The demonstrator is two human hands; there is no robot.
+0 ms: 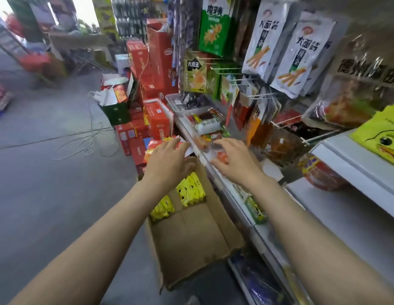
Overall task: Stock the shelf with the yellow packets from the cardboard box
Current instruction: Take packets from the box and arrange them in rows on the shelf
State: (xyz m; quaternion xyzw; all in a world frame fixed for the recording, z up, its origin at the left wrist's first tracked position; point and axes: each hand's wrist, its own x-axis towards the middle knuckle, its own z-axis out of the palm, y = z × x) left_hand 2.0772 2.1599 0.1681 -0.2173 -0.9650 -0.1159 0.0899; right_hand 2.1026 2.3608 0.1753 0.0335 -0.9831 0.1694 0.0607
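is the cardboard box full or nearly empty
Nearly empty. The cardboard box is open on top, and only a few yellow packets sit at its far end; the rest shows bare cardboard floor.

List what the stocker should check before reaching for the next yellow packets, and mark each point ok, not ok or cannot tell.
1. Cardboard box open at the top: ok.
2. Yellow packets left in the box: ok, two small groups at its far end.
3. Left hand free: ok, fingers straight, holding nothing.
4. Right hand free: cannot tell, blurred.
5. Bare space on the white shelf: ok.
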